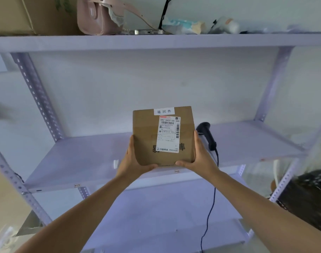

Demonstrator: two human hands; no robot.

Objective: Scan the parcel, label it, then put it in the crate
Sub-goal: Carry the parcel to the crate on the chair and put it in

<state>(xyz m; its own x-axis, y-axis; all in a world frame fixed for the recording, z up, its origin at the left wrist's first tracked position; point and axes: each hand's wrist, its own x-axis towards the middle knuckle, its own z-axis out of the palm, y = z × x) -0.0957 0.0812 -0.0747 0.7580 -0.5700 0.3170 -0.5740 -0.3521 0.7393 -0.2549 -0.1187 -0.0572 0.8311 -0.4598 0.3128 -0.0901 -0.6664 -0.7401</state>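
Parcel (163, 137) in both hands above the middle shelf (73, 161): the left hand (136, 163) cups its lower left side, the right hand (198, 157) its lower right, each closed around the cardboard. A shipping label (168, 134) reading "642 H431-00 049" faces up, with a white sticker (164, 111) printed "退回件" above it. Scanning and labelling look done; next the box likely goes to the crate, which may be the dark object at far right. The scanner (207, 134) lies just behind the parcel.

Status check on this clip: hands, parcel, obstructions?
Left hand and right hand both gripping the cardboard parcel. Two labels on it. Barcode scanner lying behind, untouched. Nothing blocking.
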